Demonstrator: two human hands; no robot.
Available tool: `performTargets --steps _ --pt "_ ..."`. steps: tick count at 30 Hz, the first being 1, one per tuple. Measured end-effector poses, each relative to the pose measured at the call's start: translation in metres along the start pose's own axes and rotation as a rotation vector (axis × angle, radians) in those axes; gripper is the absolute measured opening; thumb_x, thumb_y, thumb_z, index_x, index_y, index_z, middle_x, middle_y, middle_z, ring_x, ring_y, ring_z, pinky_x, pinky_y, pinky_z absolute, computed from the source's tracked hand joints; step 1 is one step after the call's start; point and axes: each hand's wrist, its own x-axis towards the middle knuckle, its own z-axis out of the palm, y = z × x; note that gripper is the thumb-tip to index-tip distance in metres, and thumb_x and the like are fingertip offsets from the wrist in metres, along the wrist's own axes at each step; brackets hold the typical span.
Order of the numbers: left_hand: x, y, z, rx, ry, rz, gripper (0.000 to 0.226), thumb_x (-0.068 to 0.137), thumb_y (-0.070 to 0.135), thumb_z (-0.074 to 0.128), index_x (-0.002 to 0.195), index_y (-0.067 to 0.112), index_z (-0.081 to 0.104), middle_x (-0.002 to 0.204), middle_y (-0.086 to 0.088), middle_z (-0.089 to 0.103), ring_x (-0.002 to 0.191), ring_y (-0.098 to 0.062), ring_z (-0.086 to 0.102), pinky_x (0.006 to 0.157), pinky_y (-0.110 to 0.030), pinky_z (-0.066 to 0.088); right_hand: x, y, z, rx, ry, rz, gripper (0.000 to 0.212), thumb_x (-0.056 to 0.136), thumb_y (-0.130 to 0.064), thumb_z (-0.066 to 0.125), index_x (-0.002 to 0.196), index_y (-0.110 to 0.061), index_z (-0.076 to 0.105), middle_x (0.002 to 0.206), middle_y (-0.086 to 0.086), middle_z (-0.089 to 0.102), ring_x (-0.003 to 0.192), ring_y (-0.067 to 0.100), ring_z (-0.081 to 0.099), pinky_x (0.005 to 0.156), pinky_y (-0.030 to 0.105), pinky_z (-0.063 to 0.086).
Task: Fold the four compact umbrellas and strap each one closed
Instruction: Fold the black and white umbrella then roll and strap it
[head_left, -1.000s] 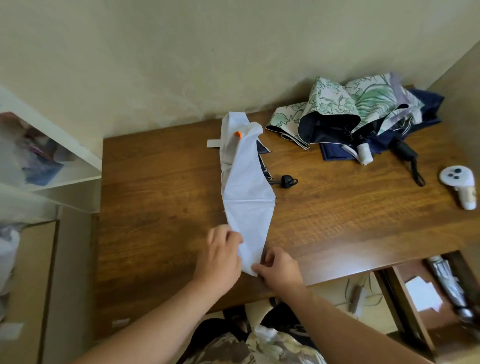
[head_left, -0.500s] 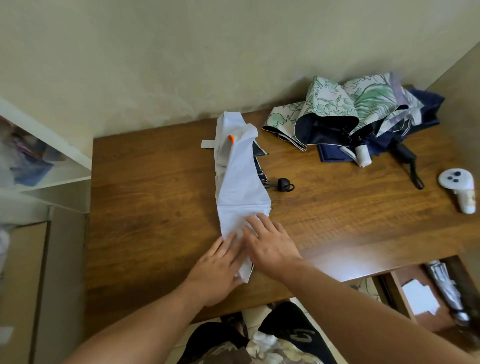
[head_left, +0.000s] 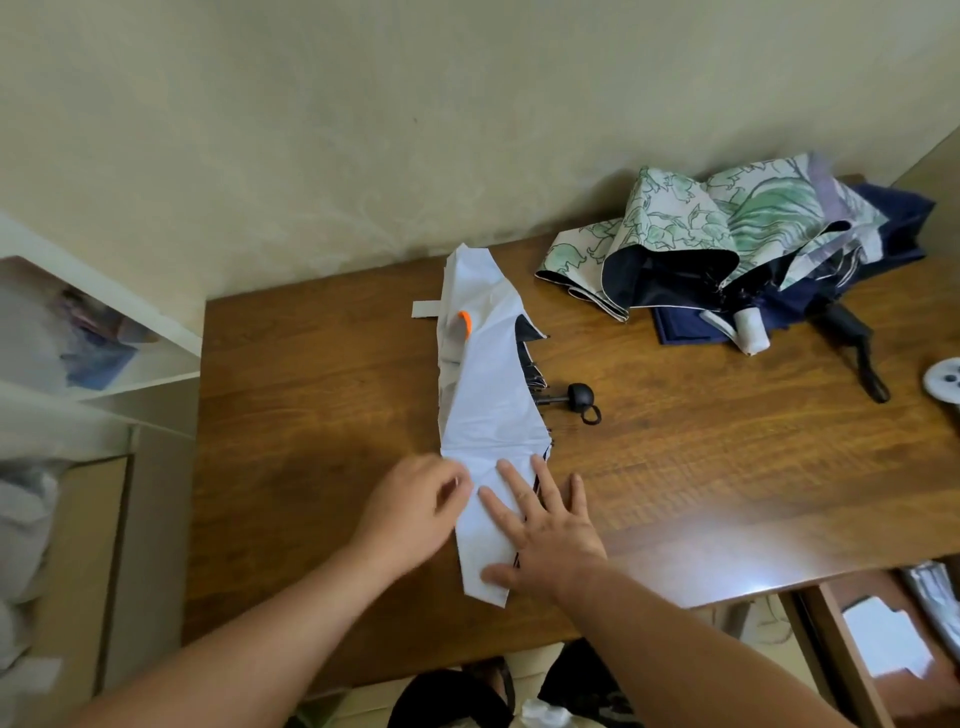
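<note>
A white umbrella (head_left: 488, 395) lies lengthwise on the wooden table (head_left: 311, 389), its canopy flattened into a long strip. Its black handle (head_left: 579, 399) sticks out to the right, and a strap tab (head_left: 426, 310) shows at the far left. My right hand (head_left: 550, 530) presses flat on the near end of the canopy with fingers spread. My left hand (head_left: 415, 509), blurred, pinches the canopy's left edge with curled fingers. A green floral umbrella (head_left: 675, 218) and a navy umbrella (head_left: 893, 218) lie loose and unfolded in a heap at the back right.
A white controller (head_left: 945, 379) sits at the table's right edge. A white shelf unit (head_left: 104, 338) stands to the left. Below the table on the right are a silver bundle (head_left: 935, 587) and white paper (head_left: 878, 639). A wall runs along the table's far edge.
My right hand has slid up from the canopy's near tip and now lies flat on it. My left hand has shifted to the left edge and curled its fingers.
</note>
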Motion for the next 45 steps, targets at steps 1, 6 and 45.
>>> performTargets --steps 1,6,45 --pt "0.021 0.007 -0.012 -0.109 0.124 -0.077 0.018 0.103 0.041 0.057 0.118 0.034 0.064 0.107 0.017 0.064 0.099 -0.005 0.060 0.086 -0.034 0.055 0.001 0.000 0.000 0.004 -0.004 0.001 0.095 0.086 -0.092 0.019 0.151 -0.049 -0.036 0.151 -0.006 -0.057 0.140 0.037 -0.051 0.111 0.075 -0.022" --pt "0.113 0.059 -0.069 -0.751 0.155 -0.296 0.064 0.099 0.041 0.070 0.152 0.047 0.035 0.125 0.007 0.065 0.112 -0.005 0.065 0.089 -0.027 0.054 0.003 0.001 -0.001 0.026 -0.034 0.004 0.097 0.086 -0.092 0.024 0.149 -0.051 -0.037 0.149 -0.007 -0.059 0.138 0.037 -0.053 0.109 0.075 -0.024" --pt "-0.006 0.059 -0.068 -0.866 0.195 -0.279 0.015 0.103 0.017 0.067 0.105 0.031 0.071 0.108 0.008 0.071 0.101 -0.012 0.066 0.079 -0.024 0.057 -0.069 0.000 -0.166 1.588 0.577 0.283 0.036 0.085 -0.010 0.085 0.109 -0.033 0.071 0.090 0.006 0.077 0.092 0.025 0.073 0.070 0.034 0.054"
